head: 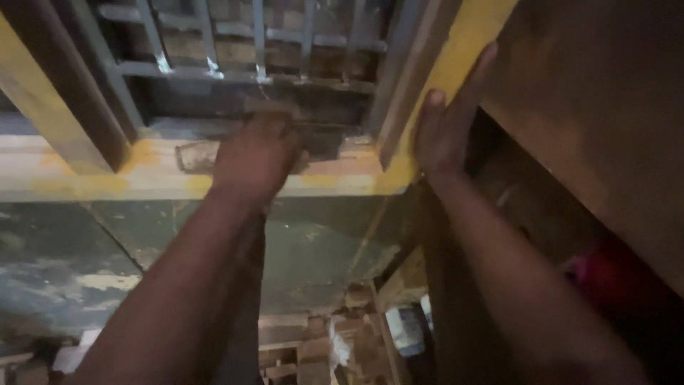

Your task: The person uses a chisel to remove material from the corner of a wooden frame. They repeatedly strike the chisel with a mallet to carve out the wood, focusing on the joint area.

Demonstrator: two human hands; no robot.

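Observation:
My left hand (255, 158) reaches to the sill of a window frame (107, 175), its fingers curled and blurred over a dark flat piece (194, 155) lying on the pale, yellow-stained wood. Whether it grips anything is hidden. My right hand (447, 117) lies flat and open against the yellow-painted upright (463, 43) at the frame's right side, thumb pointing up. A metal grille (235, 43) fills the opening behind the frame.
A dark wooden board (605, 121) stands at the right. Below the sill is a green, worn wall (313, 249). Bricks and wood scraps (328, 349) lie on the floor. Something red (605, 274) shows at the lower right.

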